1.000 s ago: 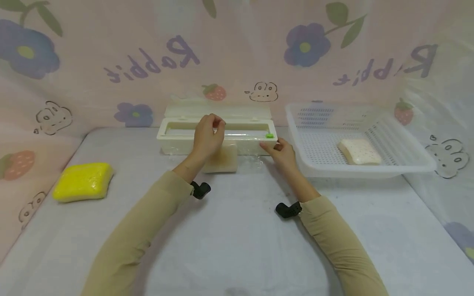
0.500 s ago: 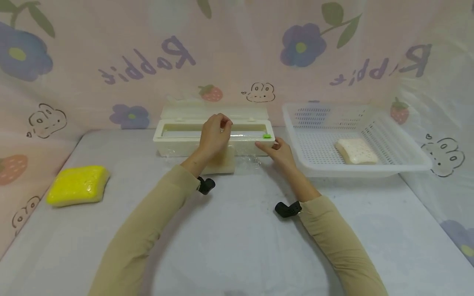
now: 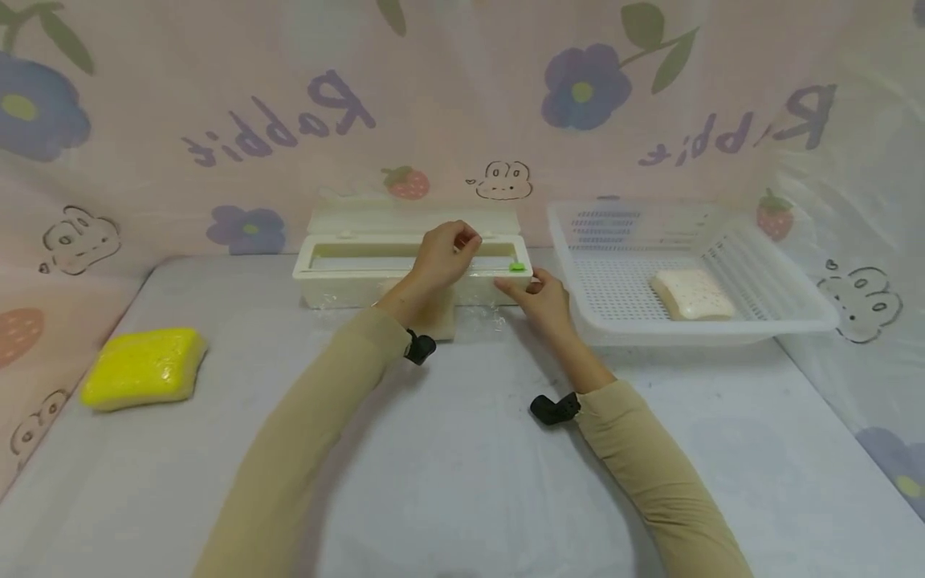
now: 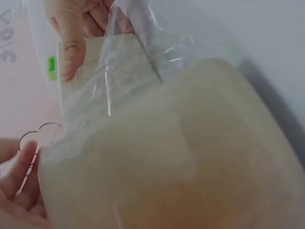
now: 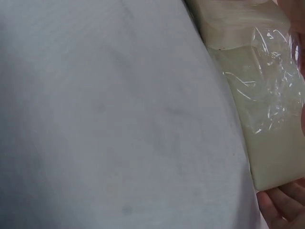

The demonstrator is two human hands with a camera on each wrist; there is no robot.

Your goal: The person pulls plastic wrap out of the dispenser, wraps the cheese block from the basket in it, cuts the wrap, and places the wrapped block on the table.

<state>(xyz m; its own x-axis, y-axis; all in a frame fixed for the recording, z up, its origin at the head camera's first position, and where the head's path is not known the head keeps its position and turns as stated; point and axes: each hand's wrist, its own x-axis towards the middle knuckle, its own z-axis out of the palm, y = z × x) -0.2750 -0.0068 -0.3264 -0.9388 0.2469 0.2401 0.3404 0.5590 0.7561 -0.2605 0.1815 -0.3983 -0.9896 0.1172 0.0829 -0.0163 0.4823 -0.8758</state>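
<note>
A cream cling film dispenser [image 3: 340, 286] stands at the back middle with its lid raised and a green slider [image 3: 516, 266] at the right of its front rim. Clear film [image 4: 108, 86] runs over its front and a pale bread-like block [image 3: 437, 321] with a brownish face. My left hand [image 3: 446, 255] hovers over the front rim, left of the slider, its fingers loosely bent; in the left wrist view nothing shows between them. My right hand [image 3: 545, 303] grips the dispenser's right end, thumb on the front and fingers round the end. The left forearm hides part of the block.
A white perforated basket [image 3: 715, 327] stands at the right, holding a speckled white block [image 3: 692, 295]. A bright yellow block [image 3: 144, 368] lies on the left of the white-covered table [image 3: 462, 457]. A printed curtain [image 3: 433, 104] hangs behind.
My left hand has moved right along the dispenser's front rim, closer to the green slider. My right hand keeps its grip on the end. The head view has shifted slightly.
</note>
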